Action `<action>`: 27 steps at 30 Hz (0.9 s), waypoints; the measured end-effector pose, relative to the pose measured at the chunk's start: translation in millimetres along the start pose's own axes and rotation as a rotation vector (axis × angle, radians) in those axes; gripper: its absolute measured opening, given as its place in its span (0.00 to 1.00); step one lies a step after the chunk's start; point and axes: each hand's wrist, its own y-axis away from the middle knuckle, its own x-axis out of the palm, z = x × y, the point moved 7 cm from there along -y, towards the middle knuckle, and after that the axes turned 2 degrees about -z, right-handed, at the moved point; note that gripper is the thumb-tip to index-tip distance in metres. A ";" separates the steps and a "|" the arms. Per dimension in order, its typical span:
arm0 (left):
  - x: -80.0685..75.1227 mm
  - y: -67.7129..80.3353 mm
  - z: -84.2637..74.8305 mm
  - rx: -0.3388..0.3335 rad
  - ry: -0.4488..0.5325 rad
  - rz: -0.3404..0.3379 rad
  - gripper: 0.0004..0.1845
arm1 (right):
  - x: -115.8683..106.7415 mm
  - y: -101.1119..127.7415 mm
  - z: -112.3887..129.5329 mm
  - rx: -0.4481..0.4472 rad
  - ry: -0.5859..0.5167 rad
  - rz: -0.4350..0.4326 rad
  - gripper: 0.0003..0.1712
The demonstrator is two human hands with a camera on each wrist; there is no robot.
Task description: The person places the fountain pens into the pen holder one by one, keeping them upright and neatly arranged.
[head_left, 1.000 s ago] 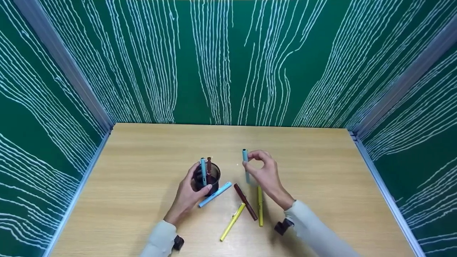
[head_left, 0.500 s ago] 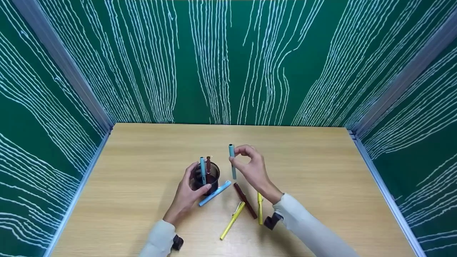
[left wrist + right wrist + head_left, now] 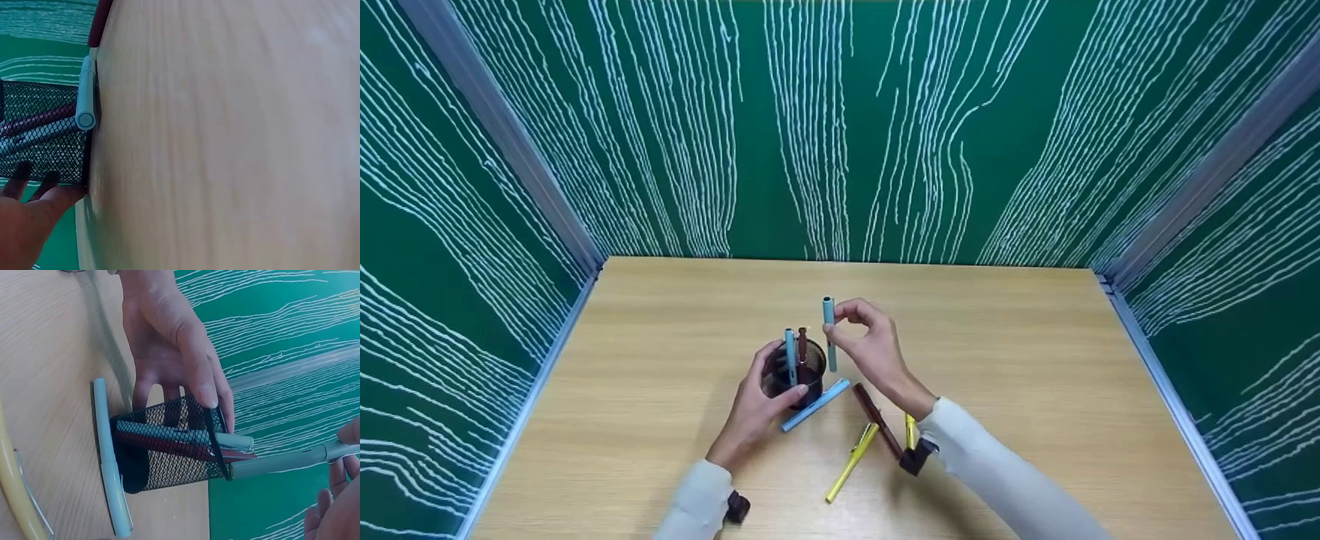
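Pens lay loose on the wooden table nearest the person: a yellow pen, a maroon pen and a light blue pen. Beyond them, the left hand gripped a black mesh cup, while the right hand pinched a teal pen upright at its rim.

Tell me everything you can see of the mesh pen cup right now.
The pen cup is a small round holder of black wire mesh with a solid dark rim, standing upright on the wooden table. The left hand wraps its side, thumb on the rim. Inside lean a light blue pen and a maroon pen. Another light blue pen lies on the table against its base. The right hand holds a grey-blue pen at its rim.
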 end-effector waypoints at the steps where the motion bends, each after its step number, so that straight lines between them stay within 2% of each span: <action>1: 0.4 -0.2 0.1 -0.003 -0.001 0.000 0.45 | 1.3 -0.4 0.2 0.002 0.000 0.000 0.08; 10: 0.6 0.1 1.5 -0.014 0.018 0.001 0.46 | 17.8 -1.8 -1.6 0.012 -0.017 0.001 0.08; 14: 1.6 -0.7 2.1 0.005 0.030 0.008 0.45 | 24.5 0.3 -5.9 0.019 -0.025 0.014 0.08; 27: 0.4 -1.9 0.3 0.037 0.054 0.003 0.44 | 43.4 13.8 -33.3 0.064 0.037 0.065 0.07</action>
